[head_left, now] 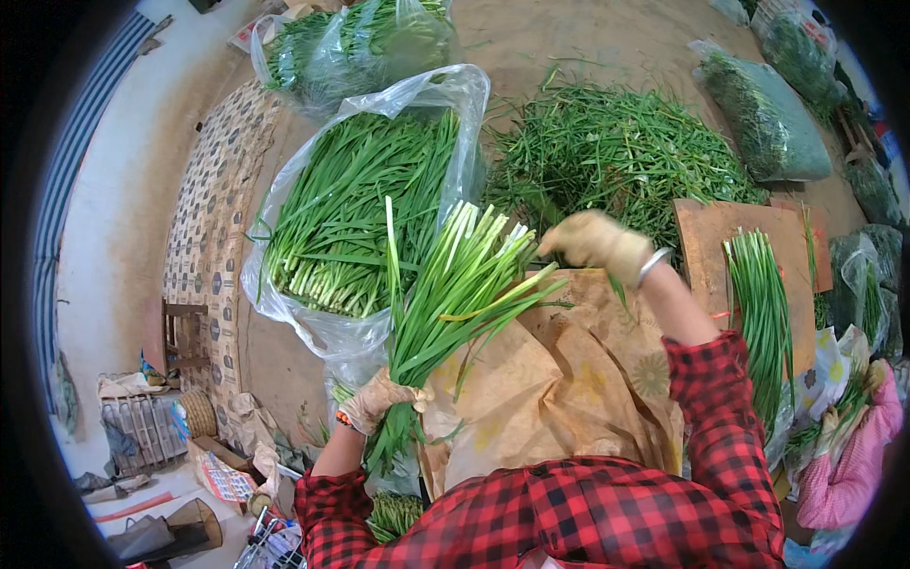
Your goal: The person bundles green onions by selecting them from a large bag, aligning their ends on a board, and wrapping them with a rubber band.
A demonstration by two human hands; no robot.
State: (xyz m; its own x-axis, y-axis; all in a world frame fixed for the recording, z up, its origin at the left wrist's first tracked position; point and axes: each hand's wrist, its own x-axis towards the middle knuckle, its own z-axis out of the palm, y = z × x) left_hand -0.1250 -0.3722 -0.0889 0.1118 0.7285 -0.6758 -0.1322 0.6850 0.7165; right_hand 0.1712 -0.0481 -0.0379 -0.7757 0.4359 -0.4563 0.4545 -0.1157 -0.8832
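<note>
In the head view, the gloved left hand (376,401), low and left of centre, was closed around the leafy lower part of a bundle of long green stalks (438,318). The bundle slanted up through the middle of the frame, its pale ends fanned out at the top. The gloved right hand (595,239), right of centre, was near those ends but blurred; whether its fingers pinched anything could not be told.

Below the hands a tan cloth (578,370) lay creased over the lap. Left of the bundle, a clear plastic bag (471,100) stood open around densely packed greens (355,204). A loose heap of greens (616,142) spread across the upper middle. Toward the right, another bundle (761,318) lay on a brown board (700,256), and a co-worker's pink sleeve (850,479) showed at the lower right.
</note>
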